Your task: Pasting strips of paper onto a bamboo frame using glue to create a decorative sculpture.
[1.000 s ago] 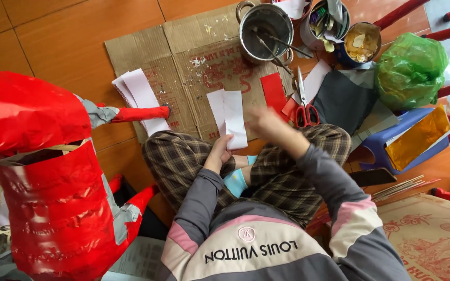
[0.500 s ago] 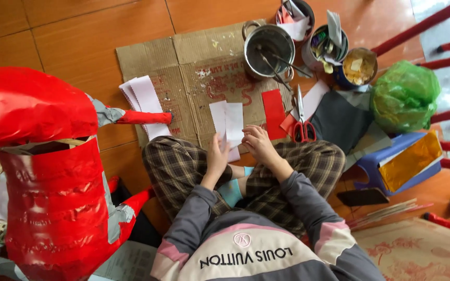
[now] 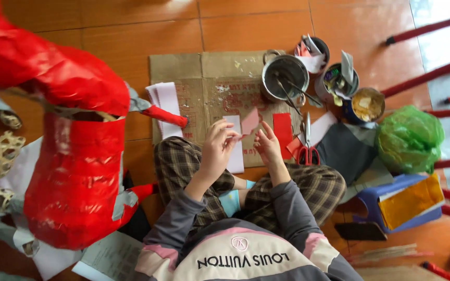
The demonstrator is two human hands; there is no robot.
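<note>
Both hands up over the cardboard sheet [image 3: 209, 78]: left hand [image 3: 219, 148] grip pinching a pink paper piece [image 3: 250, 122], right hand [image 3: 267, 147] grip loose, fingers just beside it, red-handled scissors [image 3: 308, 151] lying near on the right.

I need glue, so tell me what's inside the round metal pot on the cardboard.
The round metal pot holds two thin dark sticks leaning against its rim. Any glue at the bottom cannot be made out.
</note>
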